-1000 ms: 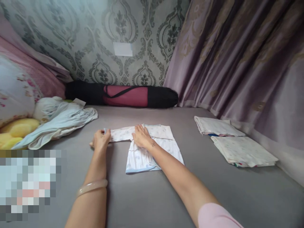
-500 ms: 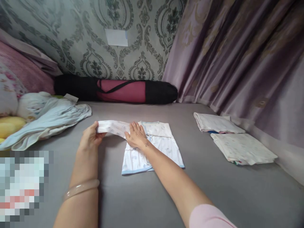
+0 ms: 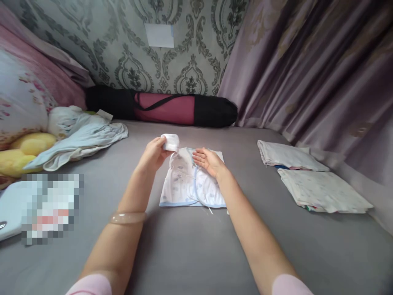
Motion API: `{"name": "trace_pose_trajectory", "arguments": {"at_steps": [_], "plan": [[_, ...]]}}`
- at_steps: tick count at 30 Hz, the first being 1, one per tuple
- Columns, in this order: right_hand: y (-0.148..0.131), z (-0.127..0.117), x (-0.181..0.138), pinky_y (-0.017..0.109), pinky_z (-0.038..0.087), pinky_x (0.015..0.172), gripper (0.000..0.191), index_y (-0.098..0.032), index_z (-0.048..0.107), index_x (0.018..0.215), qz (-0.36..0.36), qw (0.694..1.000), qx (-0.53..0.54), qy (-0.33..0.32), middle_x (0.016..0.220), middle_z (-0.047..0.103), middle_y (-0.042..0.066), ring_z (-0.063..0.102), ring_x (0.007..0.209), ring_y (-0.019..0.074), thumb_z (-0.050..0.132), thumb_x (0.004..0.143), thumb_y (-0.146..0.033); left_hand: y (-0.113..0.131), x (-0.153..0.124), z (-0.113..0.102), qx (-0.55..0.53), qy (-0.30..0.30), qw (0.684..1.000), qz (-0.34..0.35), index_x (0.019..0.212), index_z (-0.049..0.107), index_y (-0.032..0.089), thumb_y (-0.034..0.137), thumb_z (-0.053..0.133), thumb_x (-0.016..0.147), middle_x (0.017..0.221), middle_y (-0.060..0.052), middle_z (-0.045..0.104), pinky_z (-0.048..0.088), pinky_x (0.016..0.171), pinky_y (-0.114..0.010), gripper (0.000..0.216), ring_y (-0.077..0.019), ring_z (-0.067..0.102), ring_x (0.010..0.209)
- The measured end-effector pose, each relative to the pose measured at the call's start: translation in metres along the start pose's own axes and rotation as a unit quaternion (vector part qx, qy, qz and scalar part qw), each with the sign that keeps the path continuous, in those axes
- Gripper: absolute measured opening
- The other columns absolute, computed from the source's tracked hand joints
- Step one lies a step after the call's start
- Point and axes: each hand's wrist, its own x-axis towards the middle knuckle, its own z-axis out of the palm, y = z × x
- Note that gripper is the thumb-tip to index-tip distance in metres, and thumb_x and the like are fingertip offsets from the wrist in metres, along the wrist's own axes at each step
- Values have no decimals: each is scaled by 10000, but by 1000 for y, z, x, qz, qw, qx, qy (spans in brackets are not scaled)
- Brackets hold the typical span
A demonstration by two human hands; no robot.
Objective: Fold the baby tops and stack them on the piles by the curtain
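Note:
A small white baby shirt [image 3: 190,184] with pale blue trim lies partly folded on the grey bed sheet [image 3: 190,246]. My left hand [image 3: 152,155] pinches the end of its sleeve [image 3: 170,142] and holds it lifted over the shirt's upper left corner. My right hand [image 3: 209,161] hovers just above the shirt's upper right part, palm turned up and fingers apart, holding nothing. A pale bangle [image 3: 127,217] sits on my left forearm.
Two folded white cloths [image 3: 285,155] [image 3: 322,191] lie at the right by the purple curtain [image 3: 307,73]. A black and maroon bag [image 3: 162,108] lies along the wall. Loose pale clothes [image 3: 80,137], a yellow toy [image 3: 21,151] and pillows are at the left.
My left hand has lifted the sleeve and carried it inward over the shirt. My right hand has come off the cloth and turned palm up. The shirt's right side now lies folded in.

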Motion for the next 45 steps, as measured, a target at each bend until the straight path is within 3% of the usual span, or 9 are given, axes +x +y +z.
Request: {"name": "trace_pose_trajectory", "arguments": {"at_steps": [6, 9, 11, 14, 17, 23, 33, 39, 45], "plan": [[5, -21, 1, 418, 537, 924, 646, -74, 510, 1253, 59, 995, 76, -14, 1256, 626, 233, 660, 1093, 236, 74, 1013, -486, -31, -15, 25, 99, -153, 983, 4, 1138, 606, 162, 480, 478, 953, 1295, -136, 615, 394, 1087, -389, 389, -221, 540, 1263], [5, -19, 6, 464, 558, 866, 716, -108, 560, 1192, 50, 994, 92, -35, 1133, 690, 185, 670, 1061, 256, 11, 999, -526, -31, -10, 10, 201, -120, 971, 39, 1274, 556, 175, 514, 436, 948, 1452, -131, 507, 308, 1151, -385, 485, -226, 422, 1384], [5, -17, 7, 442, 576, 832, 559, -117, 592, 1117, 53, 990, 125, -27, 1030, 720, 153, 692, 983, 244, 175, 1015, -475, -29, -3, -4, 280, -80, 954, 68, 1310, 530, 154, 443, 485, 910, 1418, -140, 541, 325, 1142, -398, 495, -240, 464, 1349], [10, -17, 9, 368, 592, 794, 194, -127, 622, 1005, 38, 990, 134, 12, 877, 734, 90, 706, 855, 206, 483, 877, -170, -32, 5, -18, 398, -72, 909, 97, 1318, 529, 136, 280, 465, 843, 1310, -128, 629, 369, 1113, -407, 500, -238, 533, 1275], [18, -20, 15, 330, 580, 815, 360, -148, 655, 999, -51, 997, 60, 23, 849, 736, 31, 700, 846, 186, 506, 697, -21, -46, 6, -20, 516, -116, 841, 113, 1350, 519, 149, 221, 428, 820, 1347, -122, 607, 384, 1100, -410, 542, -251, 538, 1272], [29, -32, 28, 328, 485, 971, 431, -170, 644, 1168, -198, 938, -248, 142, 1078, 727, 62, 652, 1063, 195, 485, 771, -114, -64, -1, -21, 688, -150, 704, 92, 1511, 312, 162, 269, 350, 919, 1572, -141, 334, 147, 1173, -581, 603, -304, 200, 1487], [33, -22, 8, 352, 364, 1119, 614, -29, 410, 1447, -221, 815, -490, 214, 1431, 506, 193, 467, 1336, 244, 338, 837, -28, -67, 5, -32, 667, -156, 721, 104, 1511, 312, 156, 299, 404, 909, 1561, -151, 353, 139, 1174, -587, 626, -305, 282, 1458], [33, -8, 3, 453, 185, 1203, 542, -16, 386, 1468, -268, 749, -585, 161, 1580, 286, 199, 179, 1491, 269, 283, 947, -122, -62, 13, -27, 581, -22, 791, 192, 1412, 463, 148, 291, 354, 944, 1427, -123, 542, 376, 1118, -406, 501, -241, 496, 1323], [39, 16, 3, 461, 54, 1217, 545, -114, 362, 1509, -269, 722, -637, 21, 1592, 301, 84, 149, 1500, 233, 253, 1020, -329, -75, 2, -18, 710, -121, 664, 200, 1458, 402, 129, 195, 286, 959, 1519, -144, 428, 209, 1189, -512, 517, -251, 326, 1446]]}}
